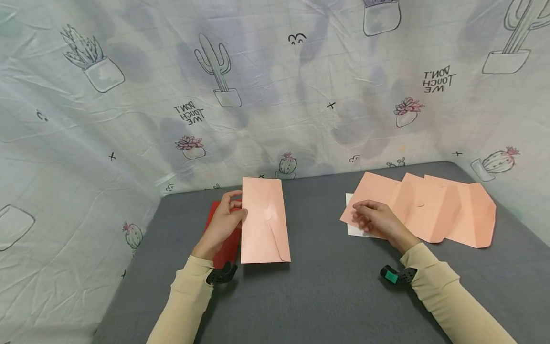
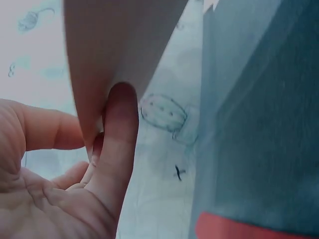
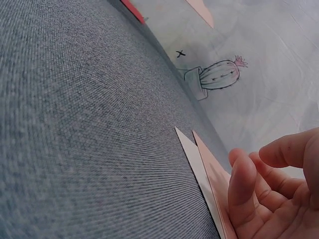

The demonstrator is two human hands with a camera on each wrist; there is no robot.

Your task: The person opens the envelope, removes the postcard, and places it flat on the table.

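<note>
In the head view my left hand (image 1: 224, 220) pinches the left edge of a closed peach-pink envelope (image 1: 263, 220), its flap side facing me. The left wrist view shows the envelope (image 2: 119, 45) between thumb and fingers (image 2: 119, 134). Under the left hand lies a red envelope (image 1: 227, 251), partly covered. My right hand (image 1: 380, 220) is over the left end of several peach-pink envelopes (image 1: 429, 205) with flaps unfolded. Its fingers are loosely curled with nothing between them, close to the pink paper (image 3: 209, 169) in the right wrist view. White paper (image 1: 354, 229) shows under that stack.
A dark grey cloth-covered table (image 1: 318, 286) carries everything. Behind it and at both sides hangs a pale curtain (image 1: 266, 71) printed with potted cacti. Each wrist wears a black band (image 1: 222, 274).
</note>
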